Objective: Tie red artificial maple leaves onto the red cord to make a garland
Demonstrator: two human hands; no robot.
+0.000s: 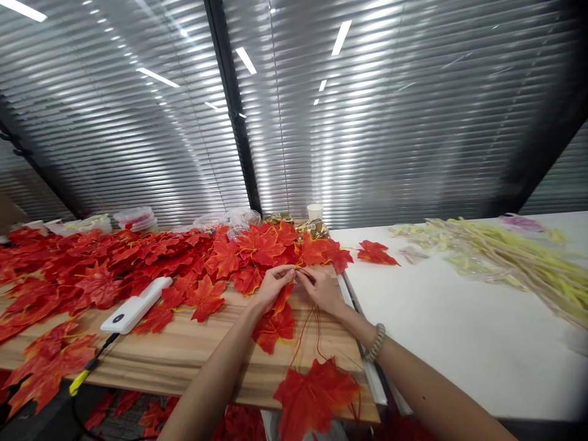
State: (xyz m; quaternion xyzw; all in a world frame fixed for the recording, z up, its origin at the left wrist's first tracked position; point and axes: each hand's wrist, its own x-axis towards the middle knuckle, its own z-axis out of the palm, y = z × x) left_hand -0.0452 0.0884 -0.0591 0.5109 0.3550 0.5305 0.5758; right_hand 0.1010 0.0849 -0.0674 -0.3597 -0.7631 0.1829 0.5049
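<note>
Over the wooden table (193, 358), my left hand (274, 285) and my right hand (323, 290) meet with their fingertips together. The left fingers pinch a yellow leaf stem, and an artificial red maple leaf (275, 327) hangs just under that hand. My right hand is closed in a pinch on a thin red cord (301, 338), whose strands run down toward the table's front edge. Another maple leaf (315, 392) lies at that edge, beside the strands. Exactly how stem and cord cross between the fingertips is too small to tell.
A large heap of red maple leaves (156, 251) covers the table's back and left. A white power bank (136, 305) with a cable lies among them. A paper cup (315, 212) stands behind. Yellow strips (509, 254) and one leaf (376, 252) lie on the white table (441, 337).
</note>
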